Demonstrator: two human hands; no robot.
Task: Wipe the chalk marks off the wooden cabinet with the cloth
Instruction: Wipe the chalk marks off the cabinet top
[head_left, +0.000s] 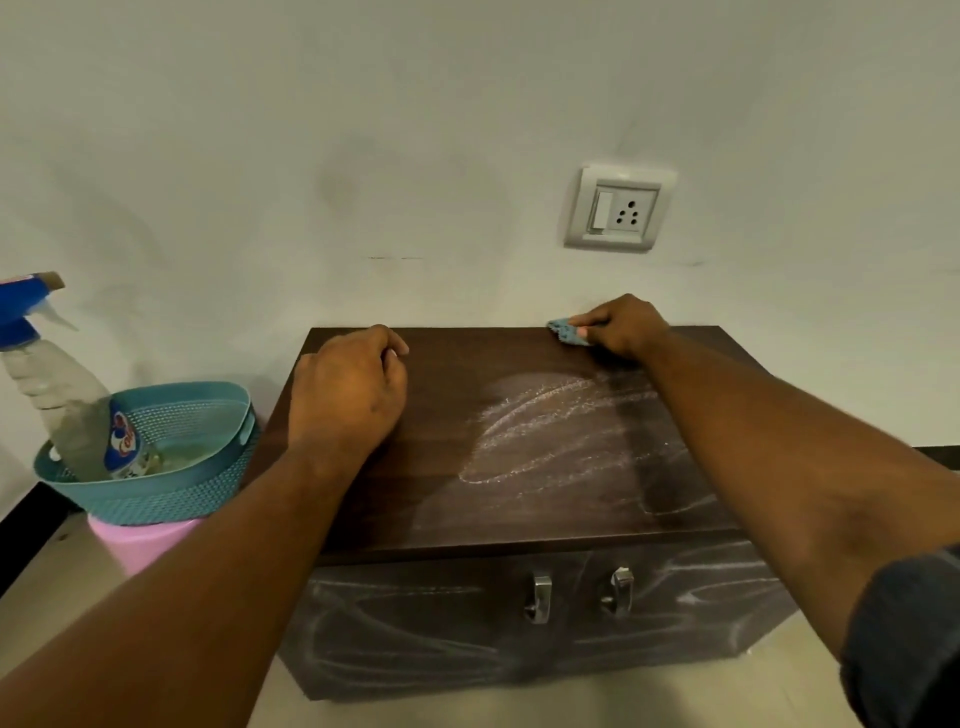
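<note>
A dark wooden cabinet (447, 499) stands against the wall. White chalk marks (545, 431) smear the middle and right of its top, and fainter chalk lines cross its front doors (415, 623). My right hand (621, 325) is at the back right of the top, closed on a small blue cloth (566, 332) that it presses onto the wood. A darker streak without chalk runs from that hand toward the front edge. My left hand (348, 395) rests on the top's left part, fingers curled, holding nothing that I can see.
Left of the cabinet a teal basket (171, 493) sits on a pink container (140, 540) and holds a spray bottle (62, 384). A wall socket (618, 208) is above the cabinet. Two metal handles (576, 595) stick out from the doors.
</note>
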